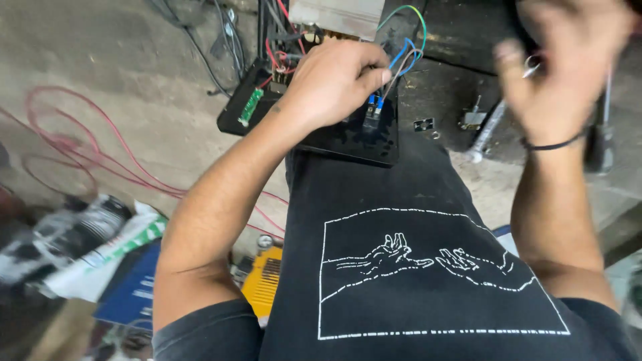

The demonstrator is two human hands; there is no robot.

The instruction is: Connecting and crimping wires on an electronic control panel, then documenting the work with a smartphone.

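Two hands up in the head view. My left hand is nearer, fingers curled together over the black circuit board, fingertips at the coloured wires that rise up and away from them. My right hand is blurred; I cannot tell its grip. Board rests on my knee above a concrete floor, red cable left.

The left hand grips coloured wires on a black board; the right hand, blurred, is raised beside it.
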